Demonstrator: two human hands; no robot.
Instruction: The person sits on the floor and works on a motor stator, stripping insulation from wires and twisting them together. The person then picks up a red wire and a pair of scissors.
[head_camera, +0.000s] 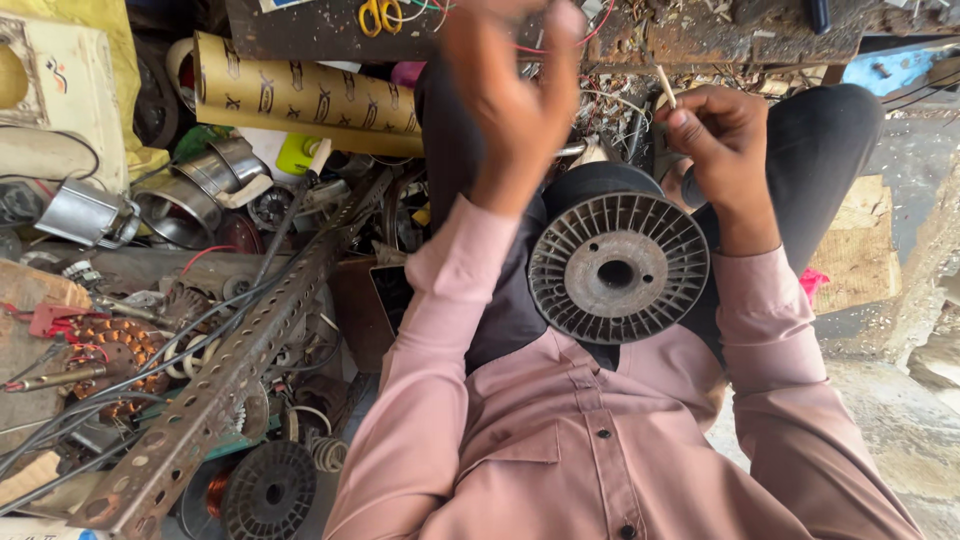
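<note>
A thin stick (665, 86) is pinched in the right hand (725, 140); the left hand (515, 100) is raised, open, empty. The spool (618, 262), unsecured on the lap, could roll off.

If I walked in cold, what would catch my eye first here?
Probably the grey ribbed spool resting in the person's lap at centre. Above it, the left hand is raised and blurred, while the right hand pinches a thin pale stick. To the left, a long perforated metal bar slants across a pile of motor parts.
</note>
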